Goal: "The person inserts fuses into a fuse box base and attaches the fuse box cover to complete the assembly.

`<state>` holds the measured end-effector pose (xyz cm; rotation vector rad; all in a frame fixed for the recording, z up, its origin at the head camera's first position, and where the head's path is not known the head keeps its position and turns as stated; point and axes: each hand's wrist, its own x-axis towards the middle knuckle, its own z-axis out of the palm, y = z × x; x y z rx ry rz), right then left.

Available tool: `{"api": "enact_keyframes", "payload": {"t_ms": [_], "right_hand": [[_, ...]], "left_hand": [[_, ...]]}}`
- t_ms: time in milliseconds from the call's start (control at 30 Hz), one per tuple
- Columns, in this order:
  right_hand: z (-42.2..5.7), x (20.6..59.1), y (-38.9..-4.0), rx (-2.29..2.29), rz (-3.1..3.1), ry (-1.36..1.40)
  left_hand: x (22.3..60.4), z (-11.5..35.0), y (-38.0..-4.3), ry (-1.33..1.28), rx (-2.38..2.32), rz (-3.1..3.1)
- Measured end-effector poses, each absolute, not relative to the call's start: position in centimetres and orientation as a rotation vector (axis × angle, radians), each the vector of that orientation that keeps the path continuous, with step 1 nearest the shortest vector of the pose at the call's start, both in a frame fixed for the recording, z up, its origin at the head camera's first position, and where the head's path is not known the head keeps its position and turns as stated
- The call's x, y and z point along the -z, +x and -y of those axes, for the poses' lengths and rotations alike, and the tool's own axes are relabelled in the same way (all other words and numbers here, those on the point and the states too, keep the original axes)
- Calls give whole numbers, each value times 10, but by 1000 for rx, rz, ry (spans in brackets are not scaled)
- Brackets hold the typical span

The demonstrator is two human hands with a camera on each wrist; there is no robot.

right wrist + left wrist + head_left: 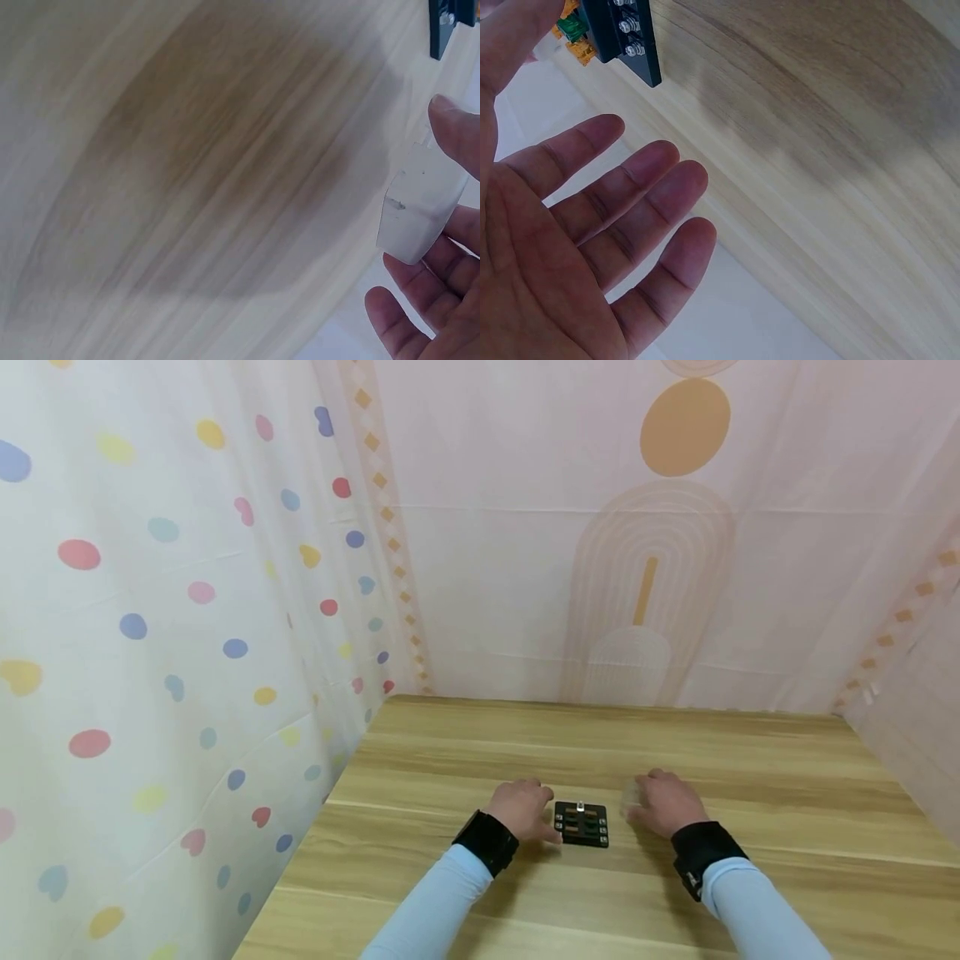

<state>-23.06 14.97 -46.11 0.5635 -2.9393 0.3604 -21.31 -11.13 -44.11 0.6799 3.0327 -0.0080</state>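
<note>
A black fuse block lies flat on the wooden table between the two hands. It carries orange and green blade fuses, with screw terminals along its edge. Just left of the block is my left hand, its fingers spread and relaxed, palm facing the left wrist camera; its thumb overlaps the block's side in that view. To the right, my right hand holds a clear plastic cover between thumb and fingers, a little apart from the block.
The wood-grain table meets a patterned curtain at the back. On the left hangs a dotted curtain along the table's edge. Black bands circle both wrists.
</note>
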Motion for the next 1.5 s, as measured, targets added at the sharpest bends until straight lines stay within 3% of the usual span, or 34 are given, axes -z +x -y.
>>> {"api": "enact_keyframes", "payload": {"t_ms": [1500], "right_hand": [[-89,446,-215,-414,2875,851]], "left_hand": [[453,107,-227,738,-10,-2985]]}}
